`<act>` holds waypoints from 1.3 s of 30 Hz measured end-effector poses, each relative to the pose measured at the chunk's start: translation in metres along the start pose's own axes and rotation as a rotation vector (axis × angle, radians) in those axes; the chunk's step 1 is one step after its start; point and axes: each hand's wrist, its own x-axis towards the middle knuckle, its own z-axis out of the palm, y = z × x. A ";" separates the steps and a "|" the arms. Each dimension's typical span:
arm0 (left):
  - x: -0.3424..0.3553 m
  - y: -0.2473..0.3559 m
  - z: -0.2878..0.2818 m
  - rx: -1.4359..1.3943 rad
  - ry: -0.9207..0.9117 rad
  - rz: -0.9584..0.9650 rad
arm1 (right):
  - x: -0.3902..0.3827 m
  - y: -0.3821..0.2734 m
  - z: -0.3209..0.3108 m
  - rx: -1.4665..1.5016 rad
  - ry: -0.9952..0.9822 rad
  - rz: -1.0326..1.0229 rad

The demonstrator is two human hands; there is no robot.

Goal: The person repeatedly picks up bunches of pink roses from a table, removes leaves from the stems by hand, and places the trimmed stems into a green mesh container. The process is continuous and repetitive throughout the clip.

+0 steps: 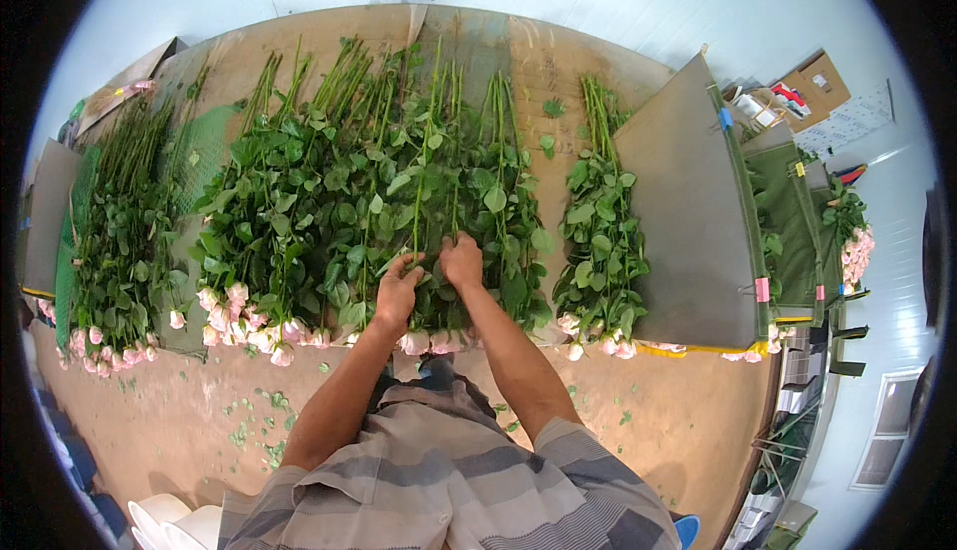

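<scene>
Long-stemmed pale pink roses (239, 321) lie in leafy rows across a table (558, 47), blooms at the near edge and bare stem ends pointing away. In the middle of the rows, my left hand (399, 289) is closed round one rose's stem (417, 201), which runs up and away over the leaves. Close beside it on the right, my right hand (462, 261) has its fingers curled together at another thin stem (456, 176). Leaves partly hide the fingertips of both hands. Between my forearms, some pink blooms (429, 342) hang over the table's near edge.
A separate rose row (603, 231) lies to the right, beside a grey upright panel (688, 211). Another row (125, 221) lies far left on green netting (211, 141). Fallen leaves (261, 420) litter the floor. White chairs (174, 522) stand behind at lower left.
</scene>
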 end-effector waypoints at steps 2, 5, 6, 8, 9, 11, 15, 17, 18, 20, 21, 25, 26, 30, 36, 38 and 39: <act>0.002 -0.001 0.004 0.017 0.029 -0.029 | 0.003 0.002 0.003 -0.029 -0.032 -0.005; 0.004 -0.001 0.004 0.018 0.094 0.012 | -0.005 -0.013 -0.006 -0.042 -0.057 0.022; 0.001 0.001 0.002 0.027 0.109 0.040 | -0.009 -0.019 -0.010 -0.040 -0.061 0.035; -0.003 0.006 0.007 0.039 0.110 0.062 | -0.010 -0.009 -0.005 -0.023 0.019 -0.015; -0.002 0.009 0.012 0.038 0.104 0.058 | -0.009 -0.004 -0.003 -0.015 0.060 -0.039; 0.003 0.003 0.012 0.051 0.086 0.024 | -0.007 -0.004 -0.003 -0.035 0.006 -0.058; 0.031 -0.034 -0.004 0.206 0.094 -0.068 | -0.014 -0.020 -0.014 -0.079 -0.109 -0.055; 0.031 -0.033 -0.003 0.262 0.085 -0.060 | -0.017 -0.019 -0.016 -0.064 -0.083 -0.041; 0.031 -0.032 -0.003 0.289 0.081 -0.055 | -0.019 -0.018 -0.017 -0.056 -0.070 -0.035; 0.034 -0.036 -0.007 0.295 0.091 -0.059 | -0.023 -0.024 -0.021 -0.110 -0.090 -0.065; 0.035 -0.038 -0.009 0.298 0.096 -0.060 | -0.025 -0.026 -0.021 -0.137 -0.100 -0.080; 0.030 -0.032 -0.013 0.160 0.089 -0.055 | -0.026 -0.027 -0.024 -0.069 -0.094 -0.083; 0.017 -0.010 -0.010 0.104 0.076 -0.137 | -0.027 -0.028 -0.029 -0.055 -0.103 -0.078; 0.016 -0.005 -0.026 0.034 0.100 -0.206 | -0.030 -0.026 -0.027 -0.051 -0.060 -0.159; 0.024 -0.027 -0.011 0.202 0.173 -0.157 | -0.026 -0.015 -0.018 -0.145 -0.034 -0.200; 0.029 -0.035 -0.014 0.497 0.260 -0.004 | -0.033 -0.028 -0.024 -0.183 -0.037 -0.159; 0.031 -0.037 -0.020 0.481 0.227 0.001 | -0.037 -0.034 -0.028 -0.203 -0.039 -0.139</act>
